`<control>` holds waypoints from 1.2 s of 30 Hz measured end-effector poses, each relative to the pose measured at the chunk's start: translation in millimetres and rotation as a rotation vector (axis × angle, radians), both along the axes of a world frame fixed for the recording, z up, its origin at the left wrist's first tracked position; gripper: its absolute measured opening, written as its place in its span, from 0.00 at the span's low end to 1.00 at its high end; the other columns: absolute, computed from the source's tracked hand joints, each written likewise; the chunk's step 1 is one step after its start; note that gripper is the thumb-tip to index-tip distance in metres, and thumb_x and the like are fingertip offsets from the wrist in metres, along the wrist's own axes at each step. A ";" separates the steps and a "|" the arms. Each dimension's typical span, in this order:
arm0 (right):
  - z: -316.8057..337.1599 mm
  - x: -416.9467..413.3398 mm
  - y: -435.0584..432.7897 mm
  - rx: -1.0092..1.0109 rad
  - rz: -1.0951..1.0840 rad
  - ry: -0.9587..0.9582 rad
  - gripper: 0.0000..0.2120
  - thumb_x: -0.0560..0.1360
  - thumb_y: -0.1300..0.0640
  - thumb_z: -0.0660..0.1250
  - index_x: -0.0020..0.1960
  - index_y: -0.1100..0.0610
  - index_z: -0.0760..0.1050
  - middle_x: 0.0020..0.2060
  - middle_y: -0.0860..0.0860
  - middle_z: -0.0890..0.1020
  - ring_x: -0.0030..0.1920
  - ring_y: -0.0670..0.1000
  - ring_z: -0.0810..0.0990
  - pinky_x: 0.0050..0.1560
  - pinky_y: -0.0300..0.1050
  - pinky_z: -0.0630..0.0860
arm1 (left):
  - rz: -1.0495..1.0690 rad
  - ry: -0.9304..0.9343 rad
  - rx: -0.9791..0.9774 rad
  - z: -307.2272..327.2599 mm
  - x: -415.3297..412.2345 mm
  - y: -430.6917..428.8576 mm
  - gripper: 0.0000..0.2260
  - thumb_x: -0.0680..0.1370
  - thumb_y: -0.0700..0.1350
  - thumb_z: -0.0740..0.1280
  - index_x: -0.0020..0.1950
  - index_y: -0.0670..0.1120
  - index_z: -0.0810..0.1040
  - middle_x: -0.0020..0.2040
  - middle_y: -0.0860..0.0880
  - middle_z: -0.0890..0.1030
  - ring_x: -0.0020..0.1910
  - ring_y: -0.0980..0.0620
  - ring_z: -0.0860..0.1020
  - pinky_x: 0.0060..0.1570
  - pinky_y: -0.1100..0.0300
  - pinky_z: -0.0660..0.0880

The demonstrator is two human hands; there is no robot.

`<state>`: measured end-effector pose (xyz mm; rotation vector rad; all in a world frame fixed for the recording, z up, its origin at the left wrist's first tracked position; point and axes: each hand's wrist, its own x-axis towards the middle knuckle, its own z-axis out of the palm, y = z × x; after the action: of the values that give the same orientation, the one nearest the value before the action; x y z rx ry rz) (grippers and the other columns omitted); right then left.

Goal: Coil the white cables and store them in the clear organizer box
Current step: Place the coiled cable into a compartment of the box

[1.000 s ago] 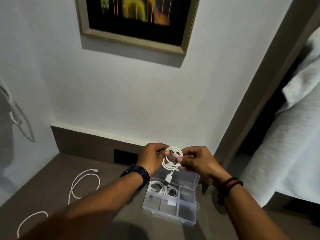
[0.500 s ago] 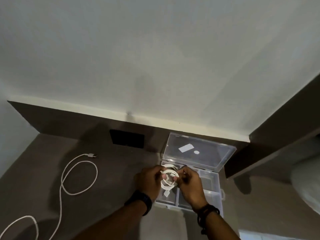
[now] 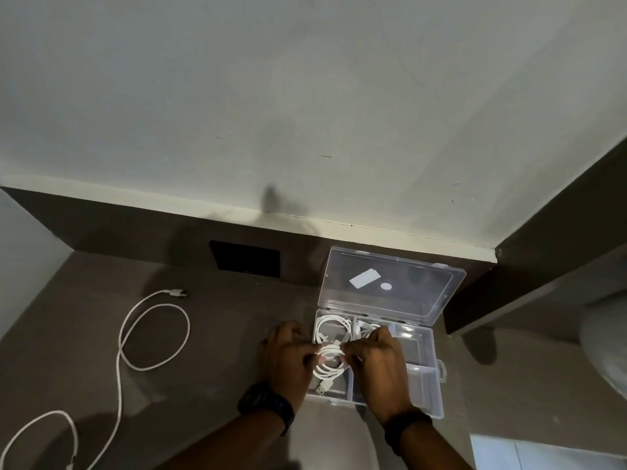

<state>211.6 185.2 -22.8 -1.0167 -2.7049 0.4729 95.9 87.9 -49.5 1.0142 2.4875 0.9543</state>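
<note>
Both hands meet over the near-left part of the clear organizer box (image 3: 425, 385); the left hand (image 3: 288, 361) and right hand (image 3: 380, 364) each pinch the rim of a small coiled white cable (image 3: 330, 362) between thumb and fingertips, coil roughly round, held about flat over a front compartment. Its USB plug end (image 3: 324, 388) dangles off the near edge, pointing toward the camera and slightly left. Box is thin transparent hard plastic, rectangular, divided into compartments, long axis running left-right along the wall, latch tab on the right side. Its lid (image 3: 393, 283) stands open, leaning back toward the wall, with a white rectangular sticker and a small round one on it. Another coiled cable (image 3: 334, 325) already lies in the rear-left compartment; more white cord in the next one, unclear. Loose white cable (image 3: 152, 334) snakes over the matte brown desktop (image 3: 203, 368) well left of the box, plug pointing right toward the black wall plate (image 3: 245, 259). Dark watch on left wrist, dark bands on right.
</note>
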 end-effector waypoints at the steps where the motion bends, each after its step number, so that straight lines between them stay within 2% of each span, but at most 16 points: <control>1: -0.1 2.4 -1.1 0.013 0.038 0.016 0.09 0.60 0.65 0.80 0.35 0.53 0.84 0.30 0.50 0.84 0.36 0.53 0.75 0.35 0.44 0.71 | 0.002 -0.055 0.018 0.2 0.2 -1.0 0.08 0.64 0.41 0.77 0.41 0.46 0.84 0.49 0.46 0.80 0.50 0.45 0.76 0.50 0.56 0.72; 4: -2.1 12.2 -4.7 -0.005 0.098 0.032 0.11 0.63 0.63 0.79 0.44 0.53 0.85 0.38 0.49 0.87 0.39 0.52 0.78 0.39 0.40 0.70 | 0.018 -0.151 0.065 0.0 1.5 -6.8 0.06 0.65 0.39 0.75 0.38 0.45 0.80 0.42 0.48 0.81 0.41 0.48 0.78 0.40 0.61 0.73; 6: -4.2 16.0 -7.0 -0.016 0.113 0.031 0.13 0.63 0.64 0.79 0.46 0.54 0.85 0.39 0.49 0.87 0.40 0.52 0.79 0.40 0.39 0.71 | 0.003 -0.153 0.069 -2.3 2.1 -9.6 0.07 0.65 0.38 0.75 0.33 0.44 0.77 0.37 0.46 0.80 0.36 0.48 0.77 0.35 0.63 0.69; 8: -3.6 16.2 -6.0 -0.030 0.134 0.037 0.13 0.63 0.66 0.79 0.45 0.54 0.85 0.39 0.48 0.87 0.39 0.53 0.78 0.40 0.38 0.67 | -0.019 -0.151 0.047 -2.8 1.8 -9.9 0.07 0.66 0.38 0.74 0.32 0.43 0.77 0.38 0.45 0.80 0.36 0.47 0.77 0.34 0.64 0.65; 10: -0.9 15.3 -2.5 0.003 0.164 0.037 0.13 0.61 0.67 0.80 0.42 0.54 0.85 0.37 0.48 0.87 0.36 0.53 0.76 0.38 0.39 0.66 | -0.051 -0.119 0.014 -2.2 1.3 -10.8 0.06 0.68 0.40 0.72 0.33 0.43 0.77 0.40 0.45 0.80 0.38 0.47 0.77 0.36 0.61 0.68; 14: 2.9 15.8 -1.7 0.036 0.217 0.009 0.14 0.57 0.66 0.82 0.40 0.54 0.85 0.35 0.49 0.86 0.36 0.55 0.79 0.34 0.46 0.77 | -0.155 -0.009 -0.035 0.8 1.7 -16.4 0.07 0.71 0.45 0.71 0.34 0.45 0.77 0.42 0.48 0.79 0.40 0.48 0.77 0.36 0.62 0.67; 17: 3.0 17.1 -3.3 0.062 0.229 -0.042 0.12 0.58 0.61 0.82 0.39 0.53 0.85 0.35 0.48 0.86 0.36 0.54 0.79 0.35 0.44 0.76 | -0.234 0.114 -0.080 4.0 2.7 -21.3 0.07 0.73 0.48 0.68 0.37 0.46 0.77 0.45 0.49 0.78 0.44 0.49 0.76 0.38 0.61 0.68; 21: 5.1 18.5 -9.3 0.114 0.280 -0.127 0.14 0.57 0.61 0.83 0.39 0.51 0.85 0.34 0.48 0.85 0.36 0.52 0.79 0.35 0.42 0.76 | -0.340 0.207 -0.162 8.9 2.0 -26.9 0.09 0.76 0.49 0.62 0.45 0.46 0.79 0.52 0.50 0.77 0.51 0.49 0.74 0.47 0.56 0.73; 25: 10.2 20.3 -14.6 0.166 0.299 -0.253 0.11 0.57 0.58 0.82 0.37 0.51 0.85 0.34 0.50 0.83 0.37 0.53 0.80 0.35 0.43 0.76 | -0.439 0.318 -0.266 12.3 2.1 -29.7 0.13 0.78 0.51 0.57 0.48 0.46 0.79 0.55 0.50 0.75 0.54 0.48 0.71 0.49 0.54 0.71; 27: 8.5 17.7 -16.6 0.192 0.276 -0.318 0.07 0.62 0.57 0.80 0.39 0.51 0.85 0.37 0.51 0.83 0.40 0.54 0.79 0.38 0.45 0.77 | -0.469 0.343 -0.342 12.6 2.9 -26.8 0.13 0.78 0.50 0.59 0.49 0.45 0.79 0.56 0.49 0.74 0.56 0.46 0.70 0.50 0.52 0.71; 28: 7.3 14.9 -18.5 0.202 0.271 -0.362 0.05 0.67 0.56 0.75 0.43 0.52 0.84 0.41 0.53 0.83 0.44 0.55 0.79 0.44 0.47 0.76 | -0.491 0.363 -0.391 12.9 4.3 -24.8 0.11 0.77 0.50 0.61 0.50 0.45 0.79 0.56 0.49 0.74 0.57 0.45 0.70 0.51 0.51 0.71; 29: 3.4 12.1 -19.8 0.197 0.268 -0.410 0.06 0.72 0.57 0.70 0.48 0.53 0.83 0.46 0.54 0.82 0.49 0.57 0.77 0.50 0.50 0.75 | -0.510 0.387 -0.438 13.8 6.0 -22.6 0.10 0.76 0.49 0.63 0.51 0.45 0.80 0.57 0.48 0.73 0.57 0.44 0.69 0.52 0.50 0.71; 31: -2.0 7.9 -23.3 0.165 0.235 -0.471 0.10 0.75 0.59 0.63 0.52 0.57 0.81 0.51 0.56 0.81 0.55 0.59 0.75 0.56 0.52 0.71 | -0.506 0.403 -0.487 15.5 9.5 -18.3 0.10 0.76 0.48 0.64 0.52 0.45 0.80 0.57 0.47 0.73 0.58 0.42 0.69 0.53 0.48 0.69; 33: -3.4 6.6 -27.6 0.132 0.168 -0.456 0.08 0.72 0.60 0.66 0.49 0.58 0.81 0.49 0.57 0.81 0.53 0.58 0.77 0.54 0.50 0.73 | -0.479 0.401 -0.504 16.7 11.4 -16.6 0.10 0.76 0.48 0.62 0.52 0.45 0.80 0.58 0.46 0.72 0.58 0.41 0.69 0.54 0.47 0.68; 36: -0.7 10.2 -34.1 0.080 0.111 -0.452 0.06 0.64 0.61 0.75 0.41 0.57 0.82 0.42 0.55 0.83 0.45 0.57 0.80 0.45 0.49 0.77 | -0.474 0.433 -0.513 14.8 12.3 -18.2 0.10 0.75 0.47 0.65 0.52 0.45 0.79 0.58 0.45 0.73 0.57 0.40 0.70 0.54 0.45 0.68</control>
<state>221.9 151.2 -23.5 -1.0628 -3.1585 0.1613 108.3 69.7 -34.7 1.6272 2.4127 -0.0556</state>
